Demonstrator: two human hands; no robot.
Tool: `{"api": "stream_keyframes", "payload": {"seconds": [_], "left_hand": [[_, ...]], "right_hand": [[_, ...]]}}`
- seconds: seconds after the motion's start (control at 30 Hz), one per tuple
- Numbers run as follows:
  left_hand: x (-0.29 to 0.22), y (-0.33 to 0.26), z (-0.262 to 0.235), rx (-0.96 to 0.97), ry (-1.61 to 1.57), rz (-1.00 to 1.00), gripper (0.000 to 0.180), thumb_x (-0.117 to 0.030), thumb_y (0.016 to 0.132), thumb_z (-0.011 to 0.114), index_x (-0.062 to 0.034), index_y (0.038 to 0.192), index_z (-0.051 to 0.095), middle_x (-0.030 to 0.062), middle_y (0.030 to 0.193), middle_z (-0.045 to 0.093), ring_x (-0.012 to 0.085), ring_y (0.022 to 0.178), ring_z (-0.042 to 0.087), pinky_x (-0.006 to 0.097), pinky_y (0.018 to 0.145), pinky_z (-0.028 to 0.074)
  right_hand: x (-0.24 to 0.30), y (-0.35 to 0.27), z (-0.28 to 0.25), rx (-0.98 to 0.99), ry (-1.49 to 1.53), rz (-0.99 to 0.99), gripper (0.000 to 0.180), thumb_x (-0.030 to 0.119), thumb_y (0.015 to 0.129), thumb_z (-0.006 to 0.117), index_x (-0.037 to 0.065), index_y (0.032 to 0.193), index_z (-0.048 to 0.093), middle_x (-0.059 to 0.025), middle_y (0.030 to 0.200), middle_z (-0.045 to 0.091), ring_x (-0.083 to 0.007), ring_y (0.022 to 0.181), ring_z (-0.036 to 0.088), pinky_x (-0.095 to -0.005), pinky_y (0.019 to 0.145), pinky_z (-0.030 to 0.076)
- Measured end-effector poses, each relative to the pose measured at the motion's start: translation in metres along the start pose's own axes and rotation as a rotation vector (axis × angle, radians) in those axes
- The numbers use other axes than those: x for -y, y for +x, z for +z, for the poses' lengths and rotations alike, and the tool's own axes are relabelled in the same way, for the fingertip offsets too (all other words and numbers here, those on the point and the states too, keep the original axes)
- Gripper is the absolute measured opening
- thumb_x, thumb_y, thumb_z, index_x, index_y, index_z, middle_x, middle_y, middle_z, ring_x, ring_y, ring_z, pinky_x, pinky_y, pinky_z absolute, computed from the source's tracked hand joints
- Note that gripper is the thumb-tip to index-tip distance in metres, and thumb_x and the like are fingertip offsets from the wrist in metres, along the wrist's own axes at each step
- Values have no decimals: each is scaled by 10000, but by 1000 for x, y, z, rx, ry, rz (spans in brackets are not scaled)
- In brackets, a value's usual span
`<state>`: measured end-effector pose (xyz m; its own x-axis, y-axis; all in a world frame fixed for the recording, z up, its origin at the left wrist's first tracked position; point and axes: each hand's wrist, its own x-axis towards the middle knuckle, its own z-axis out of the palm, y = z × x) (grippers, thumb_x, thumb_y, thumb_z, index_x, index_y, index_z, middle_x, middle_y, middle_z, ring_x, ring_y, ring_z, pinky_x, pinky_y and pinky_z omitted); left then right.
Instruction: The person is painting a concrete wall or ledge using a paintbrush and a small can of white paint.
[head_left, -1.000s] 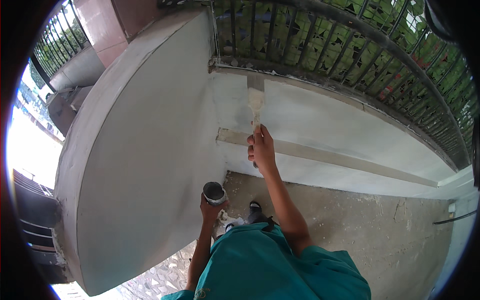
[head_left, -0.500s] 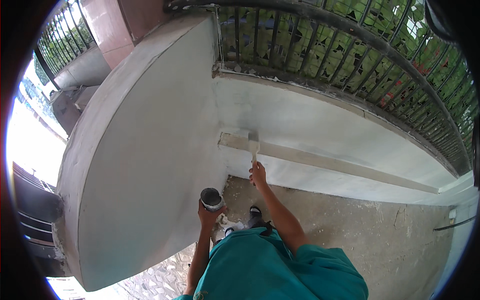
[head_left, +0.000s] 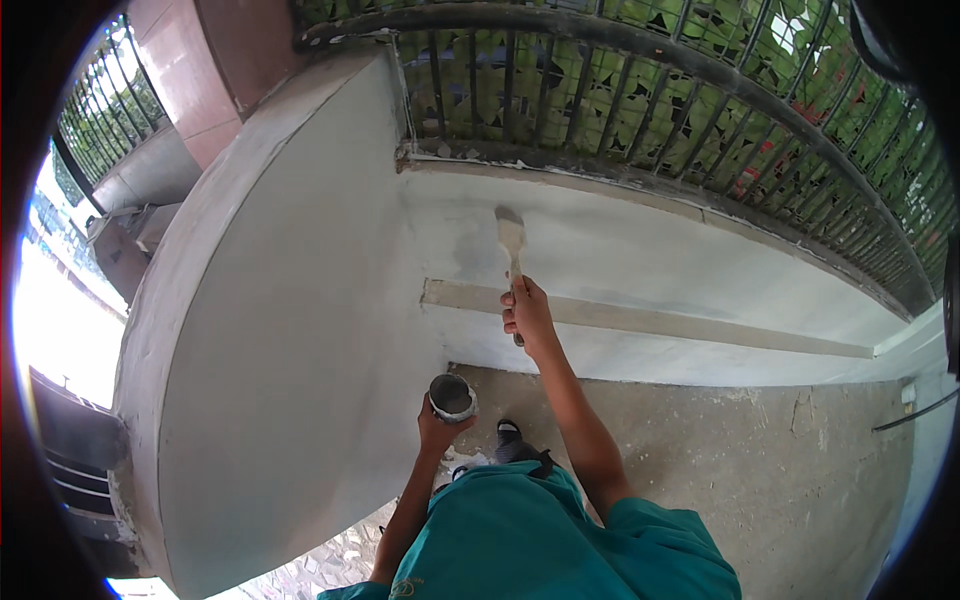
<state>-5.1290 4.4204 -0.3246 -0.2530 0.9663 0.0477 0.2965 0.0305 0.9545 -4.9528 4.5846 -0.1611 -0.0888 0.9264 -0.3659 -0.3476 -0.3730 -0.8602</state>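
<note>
My right hand [head_left: 529, 312] is closed round the handle of a flat paintbrush [head_left: 513, 240]. The brush points up and away from me, its dark bristles at the white wall [head_left: 640, 240] above a narrow ledge [head_left: 640, 318]. Left of the bristles, a greyish, damp-looking patch [head_left: 470, 243] shows on that wall. Low in front of my body, my left hand [head_left: 440, 432] grips a small round pot [head_left: 453, 398] with a pale, smeared rim and dark grey inside. The pot is upright enough that I look down into it.
A broad, curved white side wall [head_left: 290, 340] stands close on my left and meets the far wall at a corner. Black metal railings [head_left: 590, 90] run along the top, with greenery behind. Underfoot is a stained concrete floor [head_left: 740, 460]. A dark cable [head_left: 915, 412] sticks out at the right.
My right hand and the brush have moved up the wall, from around the ledge to well above it. The pot in my left hand has shifted slightly right, and the view has moved a little.
</note>
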Motion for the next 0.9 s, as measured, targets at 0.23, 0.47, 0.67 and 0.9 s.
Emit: {"api": "stream_keyframes", "payload": {"seconds": [0.23,0.47,0.67,0.9], "left_hand": [[4,0,1,16,31,3,810,-280,507,917,-42,1174,524,125,1045,664,258,954,657,382,829,528],[0,2,6,40,5,16,794,-269,512,915,-41,1166,528,137,1046,660,267,955,653,384,822,524],[9,-4,9,53,11,33,780,-251,520,914,-49,1166,528,129,1044,661,265,951,653,387,819,523],[9,3,22,97,18,-1,790,-247,511,916,-53,1171,528,126,1062,658,266,973,648,388,834,520]], "right_hand": [[-19,-12,-4,-12,-81,-329,348,347,1018,389,94,1242,474,40,629,408,-28,390,308,-214,334,251],[-128,61,-69,-258,-331,-140,394,416,996,396,90,1188,506,-24,660,498,-102,393,451,-272,336,384],[-173,54,-86,-217,-308,130,348,353,998,392,25,1056,491,-88,738,536,-155,420,474,-304,351,397],[-102,70,-73,-183,-177,74,349,337,996,391,-4,1005,465,-96,800,519,-152,457,472,-285,360,383]]}}
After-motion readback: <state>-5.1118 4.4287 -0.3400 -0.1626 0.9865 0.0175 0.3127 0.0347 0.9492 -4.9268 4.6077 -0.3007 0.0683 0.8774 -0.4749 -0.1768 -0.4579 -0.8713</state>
